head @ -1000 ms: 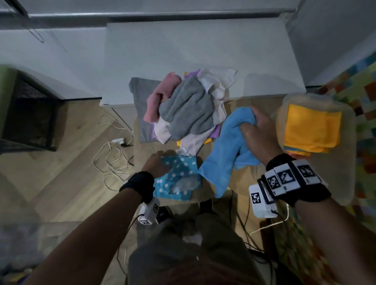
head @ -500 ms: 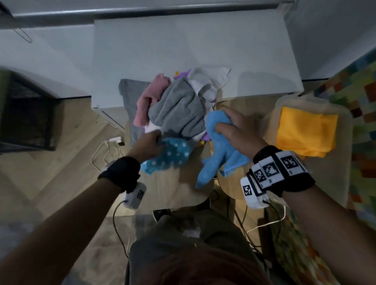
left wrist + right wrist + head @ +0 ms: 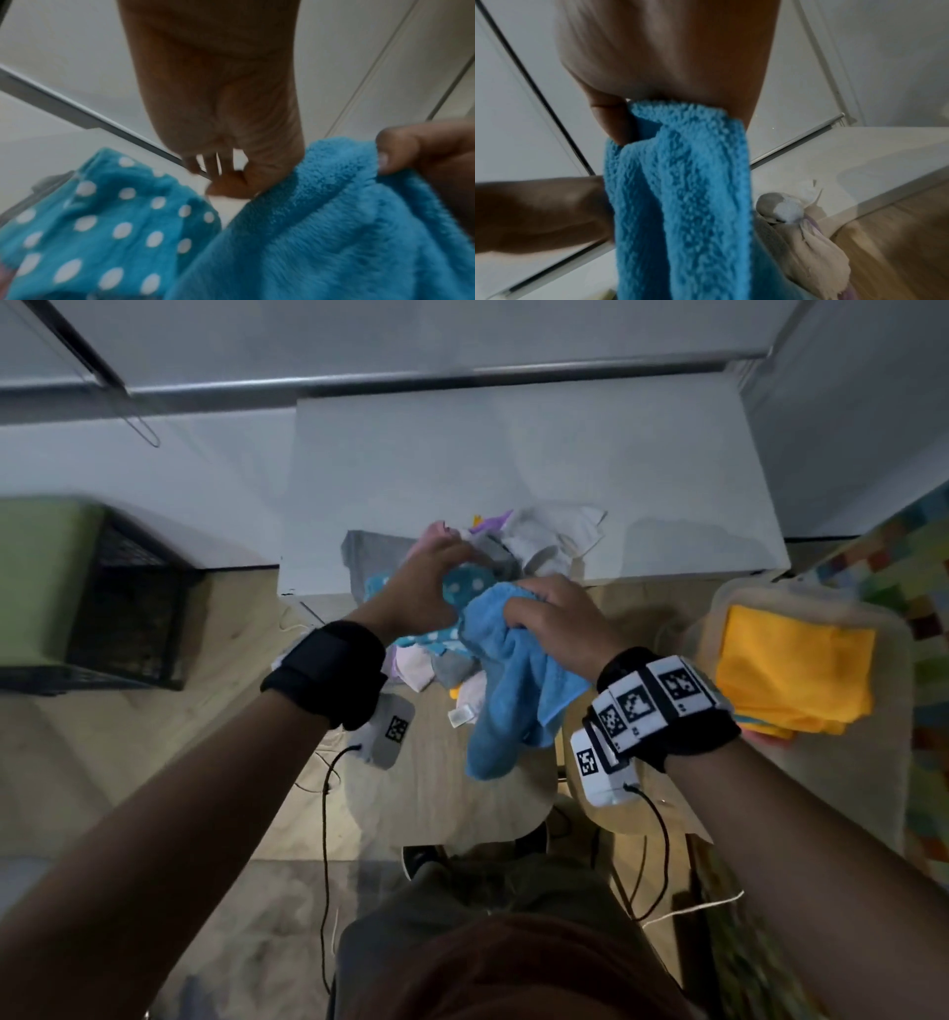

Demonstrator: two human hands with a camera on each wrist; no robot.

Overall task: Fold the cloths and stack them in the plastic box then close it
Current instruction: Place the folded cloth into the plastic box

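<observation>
My right hand grips a fluffy blue cloth by its top edge, and the cloth hangs down bunched. My left hand is just left of it with straight, spread fingers and holds nothing. A teal polka-dot cloth lies crumpled under that hand, on the pile of unfolded cloths. The open plastic box stands at the right with a folded orange cloth on top of its stack.
The pile rests partly on a white table and partly on a round wooden stool. A black crate stands at the left. Cables trail over the wooden floor, and a colourful mat lies at the far right.
Both hands moved away from me toward the pile and closer together. My left hand carried the polka-dot cloth onto the pile and let go. My right hand raised the blue cloth.
</observation>
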